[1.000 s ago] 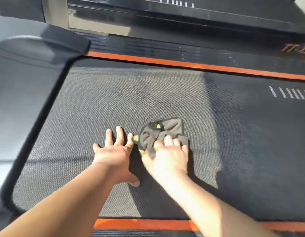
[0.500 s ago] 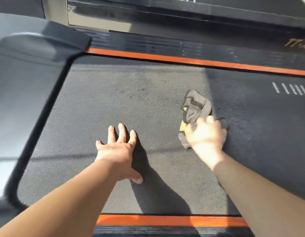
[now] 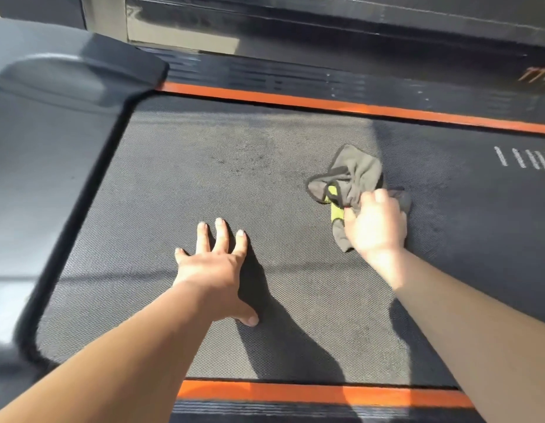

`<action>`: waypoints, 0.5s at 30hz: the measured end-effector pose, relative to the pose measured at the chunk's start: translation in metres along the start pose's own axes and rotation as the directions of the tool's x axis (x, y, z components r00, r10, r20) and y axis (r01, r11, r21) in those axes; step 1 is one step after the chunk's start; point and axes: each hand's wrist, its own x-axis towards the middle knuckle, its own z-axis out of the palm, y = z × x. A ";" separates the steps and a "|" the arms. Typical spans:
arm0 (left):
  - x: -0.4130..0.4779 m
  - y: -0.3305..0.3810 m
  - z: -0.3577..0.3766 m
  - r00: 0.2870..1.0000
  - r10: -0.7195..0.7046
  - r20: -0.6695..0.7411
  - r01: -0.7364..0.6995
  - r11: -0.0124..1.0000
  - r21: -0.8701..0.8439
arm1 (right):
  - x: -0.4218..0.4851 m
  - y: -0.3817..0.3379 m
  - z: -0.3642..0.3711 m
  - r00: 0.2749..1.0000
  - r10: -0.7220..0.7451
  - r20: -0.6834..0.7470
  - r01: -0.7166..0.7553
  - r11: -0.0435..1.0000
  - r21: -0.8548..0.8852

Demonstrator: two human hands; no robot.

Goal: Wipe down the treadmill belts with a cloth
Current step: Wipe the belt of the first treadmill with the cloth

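The textured dark grey treadmill belt (image 3: 204,166) fills most of the head view, sunlit on the left and shaded on the right. A crumpled grey cloth (image 3: 353,175) with a yellow-green patch lies on the belt right of centre. My right hand (image 3: 376,224) grips the cloth's near part, fingers curled into the fabric, and holds it against the belt. My left hand (image 3: 216,267) rests flat on the belt, fingers spread, well left of the cloth.
Orange strips (image 3: 341,105) border the belt at its far and near edges, with ribbed black side rails beyond. The black motor cover (image 3: 51,117) rises at the left. White dashes (image 3: 521,158) mark the belt at far right.
My right hand swept the cloth from beside my left hand out to the right and slightly away. The left hand stayed planted on the belt.
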 end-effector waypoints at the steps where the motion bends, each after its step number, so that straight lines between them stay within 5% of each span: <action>1: 0.001 0.001 0.000 1.000 0.000 0.000 0.000 1.000 0.002 | -0.009 -0.007 -0.002 1.000 -0.019 0.006 0.019 1.000 0.001; 5: 0.002 0.001 0.000 1.000 -0.003 0.004 0.003 1.000 0.012 | -0.049 -0.036 -0.012 0.966 -0.241 0.091 0.229 0.965 0.130; 10: 0.002 0.000 0.000 1.000 -0.001 -0.001 0.001 1.000 0.008 | -0.063 -0.014 -0.019 0.800 -0.599 -0.003 0.586 0.781 0.215; 15: 0.002 0.000 0.002 1.000 0.005 -0.007 -0.005 1.000 0.005 | 0.019 0.031 -0.022 0.984 -0.140 0.107 0.123 0.981 0.152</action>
